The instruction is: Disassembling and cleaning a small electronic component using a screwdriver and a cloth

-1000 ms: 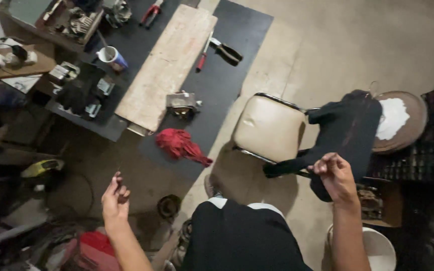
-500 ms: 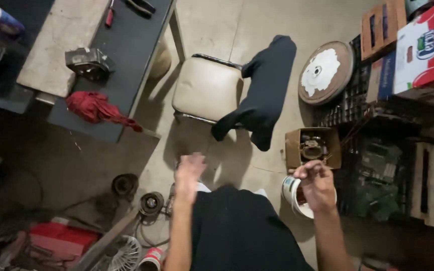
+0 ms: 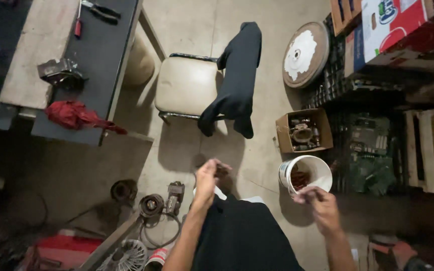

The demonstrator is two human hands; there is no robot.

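- Reaching with right hand (image 3: 322,208) at the near rim of the white bucket (image 3: 322,168) on the floor; fingers pinched together, maybe on a small part, too dim to tell.
- Left hand (image 3: 208,178) raised in front of the body, fingers curled close around something small and dark; contents unclear, grip state hard to call.
- Bucket standing upright just right of the legs, reddish-brown parts visible inside; cardboard box of metal fittings (image 3: 302,131) just behind it.
- Doing this well: bring the right hand fully over the bucket mouth before letting anything go, not over the rim edge.
- Keep the bucket from tipping; no push on the near wall.
- Keep the left-hand piece well clear of the bucket while the right works.
- Cushioned stool (image 3: 184,85) with dark cloth (image 3: 237,80) draped over it straight ahead, well apart from both hands.
- Bench (image 3: 96,60) at upper left carrying a red rag (image 3: 71,114), a metal block and pliers.
- Motor parts (image 3: 159,203) and a loop of cable on the floor by the left leg; mind footing there.
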